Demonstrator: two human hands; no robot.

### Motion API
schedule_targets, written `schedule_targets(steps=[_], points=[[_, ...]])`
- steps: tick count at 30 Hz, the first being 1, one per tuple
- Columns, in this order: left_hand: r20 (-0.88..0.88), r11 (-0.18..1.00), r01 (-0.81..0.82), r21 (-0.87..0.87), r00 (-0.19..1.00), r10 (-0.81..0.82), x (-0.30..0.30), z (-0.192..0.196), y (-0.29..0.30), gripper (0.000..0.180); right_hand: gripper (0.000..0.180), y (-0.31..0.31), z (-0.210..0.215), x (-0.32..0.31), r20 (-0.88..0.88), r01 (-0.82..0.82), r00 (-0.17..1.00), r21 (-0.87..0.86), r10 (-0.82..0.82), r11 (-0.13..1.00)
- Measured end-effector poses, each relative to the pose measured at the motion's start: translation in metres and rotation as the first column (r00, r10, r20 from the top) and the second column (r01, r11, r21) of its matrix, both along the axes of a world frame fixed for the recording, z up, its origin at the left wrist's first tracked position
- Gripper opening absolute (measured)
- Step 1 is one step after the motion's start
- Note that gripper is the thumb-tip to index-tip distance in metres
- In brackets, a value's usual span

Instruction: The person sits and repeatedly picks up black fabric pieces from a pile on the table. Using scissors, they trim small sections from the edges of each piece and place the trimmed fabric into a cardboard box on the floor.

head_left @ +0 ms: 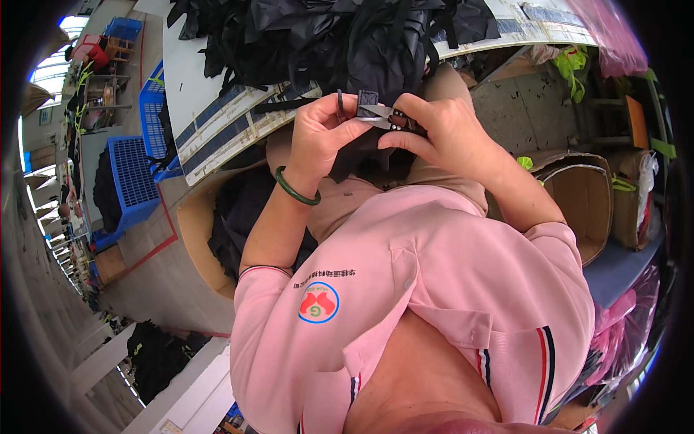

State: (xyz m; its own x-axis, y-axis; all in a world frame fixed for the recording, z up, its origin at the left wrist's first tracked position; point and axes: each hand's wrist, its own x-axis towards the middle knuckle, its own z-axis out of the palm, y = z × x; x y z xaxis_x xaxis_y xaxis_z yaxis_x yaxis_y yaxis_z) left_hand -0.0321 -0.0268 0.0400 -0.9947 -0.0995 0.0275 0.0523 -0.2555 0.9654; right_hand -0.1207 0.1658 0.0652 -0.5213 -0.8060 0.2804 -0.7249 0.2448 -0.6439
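My left hand (pixel 327 132), with a green bangle at its wrist, pinches a narrow black fabric strap with a small square end (pixel 367 98). In my right hand (pixel 442 129) are small thread snips (pixel 376 112), closed upon by the fingers and thumb. Their pointed metal blades lie apart, right beside the square end and close to my left fingertips. Whether the blades touch the fabric or a thread I cannot tell. Just beyond both hands, a large heap of black fabric pieces with straps (pixel 311 43) covers much of the table (pixel 189 94).
Left of the table stand blue plastic crates (pixel 134 177). Near my left elbow, an open cardboard box (pixel 194 220) holds black fabric. Another open carton (pixel 578 199) is by my right elbow, with pink plastic bags (pixel 618 325) behind it. The table edge runs under the heap.
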Motion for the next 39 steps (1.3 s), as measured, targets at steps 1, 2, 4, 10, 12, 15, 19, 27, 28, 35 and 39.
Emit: schedule_targets(steps=[1, 2, 4, 10, 12, 15, 19, 27, 28, 35, 39], points=[[-0.004, 1.0, 0.009, -0.002, 1.0, -0.009, 0.001, -0.002, -0.001, 0.017, 0.041, 0.001, 0.001, 0.0, 0.048, 0.006, 0.999, 0.016, -0.006, 1.0], [-0.011, 1.0, 0.004, -0.005, 1.0, -0.004, 0.001, -0.003, -0.001, 0.017, 0.041, 0.001, 0.001, -0.001, 0.096, 0.011, 0.995, 0.032, -0.014, 0.999], [-0.026, 1.0, -0.005, -0.01, 1.0, 0.005, 0.001, -0.004, -0.001, 0.017, 0.042, 0.003, 0.0, -0.003, 0.182, 0.009, 0.983, 0.041, -0.016, 0.999], [-0.026, 1.0, -0.005, -0.031, 1.0, 0.004, 0.001, -0.003, 0.001, 0.017, 0.042, 0.004, 0.0, -0.006, 0.256, -0.02, 0.967, 0.05, 0.006, 0.999], [-0.026, 0.999, 0.0, -0.039, 1.0, -0.001, 0.001, -0.001, 0.003, 0.018, 0.042, 0.003, 0.0, -0.005, 0.198, -0.011, 0.98, 0.018, 0.007, 1.0], [-0.019, 0.998, 0.001, -0.057, 1.0, -0.002, 0.0, -0.001, 0.003, 0.018, 0.042, 0.001, -0.002, -0.004, 0.116, -0.01, 0.993, 0.005, 0.009, 1.0], [-0.012, 0.999, -0.013, -0.047, 1.0, 0.012, 0.0, -0.001, 0.004, 0.019, 0.04, 0.001, 0.0, -0.005, 0.026, -0.005, 1.0, 0.077, 0.003, 0.997], [0.043, 0.988, -0.027, -0.152, 0.999, 0.033, 0.002, -0.001, 0.001, 0.019, 0.04, 0.007, 0.002, -0.007, 0.073, -0.024, 0.997, 0.067, 0.019, 0.997], [0.058, 0.985, -0.022, -0.169, 0.998, 0.032, 0.004, 0.0, -0.003, 0.018, 0.04, 0.008, 0.0, -0.008, 0.108, -0.037, 0.994, 0.064, 0.03, 0.997], [0.311, 0.829, 0.041, -0.558, 0.937, 0.163, 0.059, -0.012, -0.092, 0.01, 0.032, 0.05, -0.063, -0.14, 0.34, 0.412, 0.854, 0.018, -0.393, 0.911], [0.5, 0.565, 0.247, -0.788, 0.792, 0.351, 0.146, -0.072, -0.178, 0.017, 0.033, 0.099, -0.118, -0.259, 0.208, 0.728, 0.674, -0.024, -0.708, 0.685]])
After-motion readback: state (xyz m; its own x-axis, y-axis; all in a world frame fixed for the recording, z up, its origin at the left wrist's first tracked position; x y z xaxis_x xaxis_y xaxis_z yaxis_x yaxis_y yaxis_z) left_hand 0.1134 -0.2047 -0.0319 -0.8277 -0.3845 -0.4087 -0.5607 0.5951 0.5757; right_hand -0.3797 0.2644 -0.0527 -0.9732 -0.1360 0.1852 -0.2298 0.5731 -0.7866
